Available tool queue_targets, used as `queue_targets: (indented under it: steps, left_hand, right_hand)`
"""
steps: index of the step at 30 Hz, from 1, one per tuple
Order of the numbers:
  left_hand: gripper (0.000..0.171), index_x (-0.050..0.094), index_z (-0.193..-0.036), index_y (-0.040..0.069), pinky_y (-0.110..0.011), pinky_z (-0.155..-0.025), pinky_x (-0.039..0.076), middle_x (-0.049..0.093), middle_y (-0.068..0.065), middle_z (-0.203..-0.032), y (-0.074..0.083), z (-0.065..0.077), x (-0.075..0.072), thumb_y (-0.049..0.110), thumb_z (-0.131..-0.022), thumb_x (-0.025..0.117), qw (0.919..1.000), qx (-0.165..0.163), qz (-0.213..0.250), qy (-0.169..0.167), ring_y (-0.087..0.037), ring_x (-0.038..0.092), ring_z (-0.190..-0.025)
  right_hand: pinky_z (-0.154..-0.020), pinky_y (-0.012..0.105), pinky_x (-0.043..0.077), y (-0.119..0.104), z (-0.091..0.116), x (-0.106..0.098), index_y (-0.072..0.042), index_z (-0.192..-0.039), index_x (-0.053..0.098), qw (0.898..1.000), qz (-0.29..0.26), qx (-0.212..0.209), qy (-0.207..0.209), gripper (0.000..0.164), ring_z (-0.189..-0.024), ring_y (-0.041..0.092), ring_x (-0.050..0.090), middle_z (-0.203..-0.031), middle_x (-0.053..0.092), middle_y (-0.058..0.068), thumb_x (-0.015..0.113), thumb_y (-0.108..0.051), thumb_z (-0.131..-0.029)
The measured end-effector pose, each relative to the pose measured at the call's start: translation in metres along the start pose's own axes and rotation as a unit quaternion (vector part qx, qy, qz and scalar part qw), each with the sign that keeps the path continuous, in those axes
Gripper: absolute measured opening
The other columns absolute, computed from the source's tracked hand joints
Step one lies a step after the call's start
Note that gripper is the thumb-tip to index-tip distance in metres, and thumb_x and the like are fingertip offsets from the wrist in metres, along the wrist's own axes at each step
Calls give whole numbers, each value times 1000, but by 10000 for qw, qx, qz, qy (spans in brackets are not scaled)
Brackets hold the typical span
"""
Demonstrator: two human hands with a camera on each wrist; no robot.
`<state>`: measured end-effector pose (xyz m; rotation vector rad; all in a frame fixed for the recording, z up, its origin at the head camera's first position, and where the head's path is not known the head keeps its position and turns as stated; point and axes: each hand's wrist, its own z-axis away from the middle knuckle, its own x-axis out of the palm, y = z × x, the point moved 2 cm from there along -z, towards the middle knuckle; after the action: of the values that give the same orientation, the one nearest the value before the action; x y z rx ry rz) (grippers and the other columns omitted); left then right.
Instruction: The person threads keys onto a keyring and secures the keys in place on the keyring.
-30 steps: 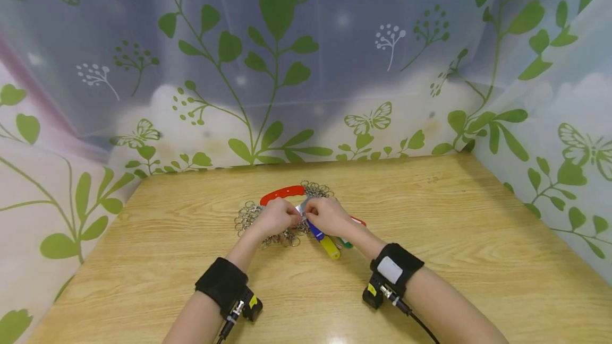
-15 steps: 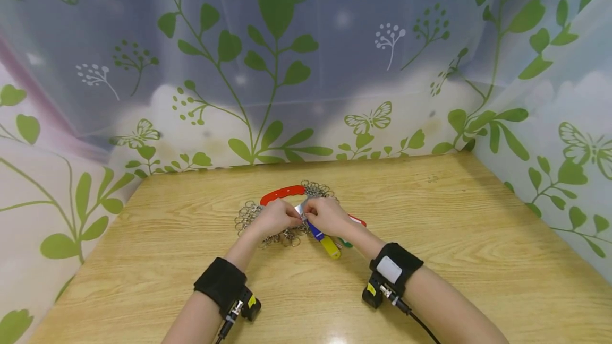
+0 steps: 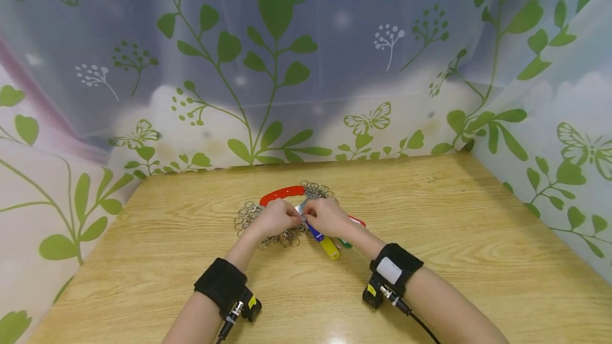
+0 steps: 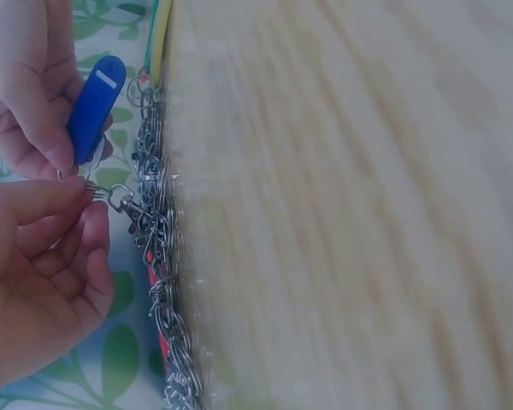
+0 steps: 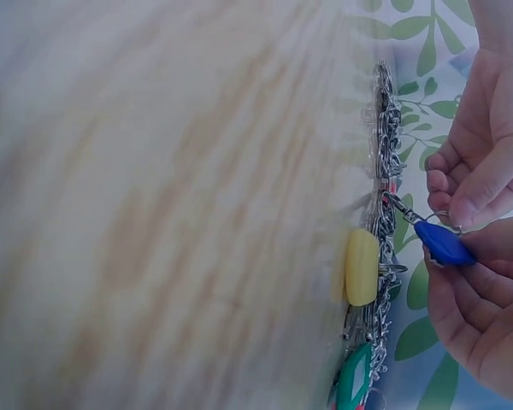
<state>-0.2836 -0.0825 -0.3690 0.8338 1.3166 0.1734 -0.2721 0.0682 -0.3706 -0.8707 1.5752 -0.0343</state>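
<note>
In the head view my left hand (image 3: pixel 278 216) and right hand (image 3: pixel 327 215) meet over a pile of metal key rings with swivel clasps (image 3: pixel 246 216). My left hand (image 4: pixel 34 273) pinches a split ring between thumb and forefinger in the left wrist view. A swivel clasp (image 4: pixel 130 209) hangs from that ring. The blue key tag (image 5: pixel 445 244) is held between the thumb and fingers of my right hand (image 5: pixel 487 316), right at the ring. Whether the tag's loop is on the ring cannot be made out.
A yellow key tag (image 3: pixel 330 248), a green one (image 3: pixel 345 243) and a red one (image 3: pixel 358 221) lie by my right hand. Behind the hands is a red handle (image 3: pixel 282 194) with a silvery flat part (image 3: pixel 300 208). The wooden table (image 3: pixel 430 216) meets a patterned curtain (image 3: pixel 306 137).
Both hands stay at nearly the same spot, fingertips together at the ring. Only slight shifts of the fingers show.
</note>
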Motion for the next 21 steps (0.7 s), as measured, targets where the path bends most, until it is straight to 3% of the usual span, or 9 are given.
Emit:
queue_targets:
  steps: [6, 14, 21]
  left_hand:
    - [27, 66, -69, -5, -24, -46, 25, 38, 4, -47, 0, 1, 0, 14, -87, 60, 9999, -4, 116, -27, -10, 27, -43]
    - [14, 74, -82, 4, -22, -51, 32, 64, -8, -66, -1, 0, 0, 13, -85, 65, 9997, 137, 158, -99, -9, 38, -50]
    - [19, 70, -74, 2, -23, -47, 28, 46, 3, -51, 1, 0, 1, 12, -87, 62, 9999, 160, 30, -18, -9, 33, -45]
  right_hand:
    - [-56, 22, 43, -3, 2, -1, -4, -91, 67, 9998, -166, -83, -83, 9, -59, 9, 53, -76, 63, 3, 58, -7, -90]
    - [-61, 25, 47, 2, 1, -1, -5, -91, 67, 9991, -345, 234, -47, 8, -67, 12, 58, -81, 65, 3, 60, -7, -89]
    - [-58, 24, 46, 2, 1, 0, -5, -89, 66, 9997, -245, 71, -39, 7, -64, 10, 56, -79, 64, 3, 59, -7, -89]
